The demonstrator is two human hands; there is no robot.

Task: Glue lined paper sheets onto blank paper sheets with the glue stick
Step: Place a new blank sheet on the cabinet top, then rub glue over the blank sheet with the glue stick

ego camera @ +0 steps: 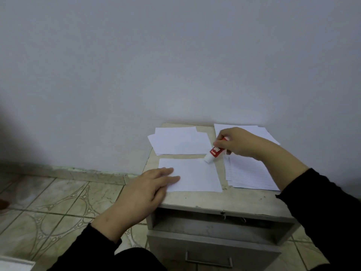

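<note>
Centrally: blank sheet [195, 175] on worktop [224, 198], pinned by flat, straight-fingered left hand [148, 184]; right hand [240, 141] grip curled round glue stick [214, 151], tip on sheet's far corner. Flanking: lined stack [250, 173] right, blank stack [179, 141] behind, open drawer [214, 227] below.

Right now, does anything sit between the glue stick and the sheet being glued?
Nothing visible does. The right hand holds the glue stick tip-down at the sheet's far right corner; the left hand presses its left edge.
</note>
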